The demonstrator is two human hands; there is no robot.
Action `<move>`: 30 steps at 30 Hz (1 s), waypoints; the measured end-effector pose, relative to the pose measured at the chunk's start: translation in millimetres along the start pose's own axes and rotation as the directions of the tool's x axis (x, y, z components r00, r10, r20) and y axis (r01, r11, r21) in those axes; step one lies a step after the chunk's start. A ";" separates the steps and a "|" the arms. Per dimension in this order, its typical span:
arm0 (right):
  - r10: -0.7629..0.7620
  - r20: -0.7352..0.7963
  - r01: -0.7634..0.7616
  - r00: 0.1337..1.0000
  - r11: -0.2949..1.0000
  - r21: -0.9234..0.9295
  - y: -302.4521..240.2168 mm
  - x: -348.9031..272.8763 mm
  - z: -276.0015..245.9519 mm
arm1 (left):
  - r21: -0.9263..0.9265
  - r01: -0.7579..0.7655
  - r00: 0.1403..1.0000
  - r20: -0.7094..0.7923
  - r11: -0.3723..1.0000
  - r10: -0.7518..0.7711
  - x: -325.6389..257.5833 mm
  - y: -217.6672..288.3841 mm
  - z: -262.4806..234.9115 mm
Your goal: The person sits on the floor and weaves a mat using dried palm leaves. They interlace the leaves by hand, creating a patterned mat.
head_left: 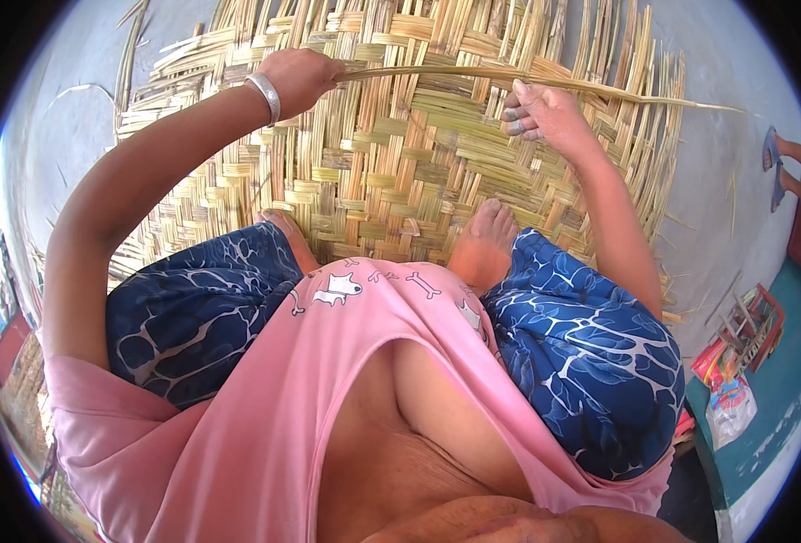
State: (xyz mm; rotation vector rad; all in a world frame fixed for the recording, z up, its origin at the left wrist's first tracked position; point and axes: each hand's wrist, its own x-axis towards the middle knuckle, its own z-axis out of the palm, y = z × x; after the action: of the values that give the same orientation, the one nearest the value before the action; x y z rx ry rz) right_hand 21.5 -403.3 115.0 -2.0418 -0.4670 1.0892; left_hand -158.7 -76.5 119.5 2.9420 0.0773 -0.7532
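My left hand [299, 81], with a pale bracelet at the wrist, is closed round one end of a long flat strip of reed or cane [418, 71]. The strip stretches to the right across the mat and tapers to a thin tip. Beneath its middle part is my right hand [549, 118], its fingers loosely bent and apart, the thumb tip close to the strip; whether it touches cannot be made out. Grey patches cover some right fingertips. Under both hands spreads a woven mat [373, 172] of green and straw-coloured strips, with loose unwoven ends at its edges.
My bare feet [489, 231] rest on the mat's near edge. Grey floor [726, 54] surrounds it, with stray strips lying about. At right are a red rack [762, 326], a plastic packet [730, 407] and another person's slippered feet [776, 172].
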 end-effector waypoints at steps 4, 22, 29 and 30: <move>-0.644 -0.022 0.458 0.765 0.568 -0.684 -12.7 23.2 -27.8 | 0.187 -0.144 0.958 -0.221 0.972 0.184 -6.2 -25.3 5.0; -0.089 -0.382 0.073 0.920 0.996 -0.057 3.6 40.4 -46.4 | -0.169 -0.260 0.677 -0.734 0.951 0.055 94.6 -33.5 -70.5; 0.028 -0.338 0.089 0.941 0.941 0.325 10.6 36.9 -33.6 | -0.375 0.070 0.815 -0.512 0.924 -0.269 161.6 -58.8 -56.3; 0.031 -0.336 0.094 0.942 0.932 0.350 13.5 35.4 -33.3 | -0.322 0.086 0.847 -0.475 0.943 -0.240 161.7 -58.4 -64.2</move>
State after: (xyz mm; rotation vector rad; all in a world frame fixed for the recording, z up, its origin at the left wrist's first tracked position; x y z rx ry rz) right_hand 68.6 -405.1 96.9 -1.8296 -0.1110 0.7192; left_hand 9.1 -7.4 92.4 2.7789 0.4474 0.0531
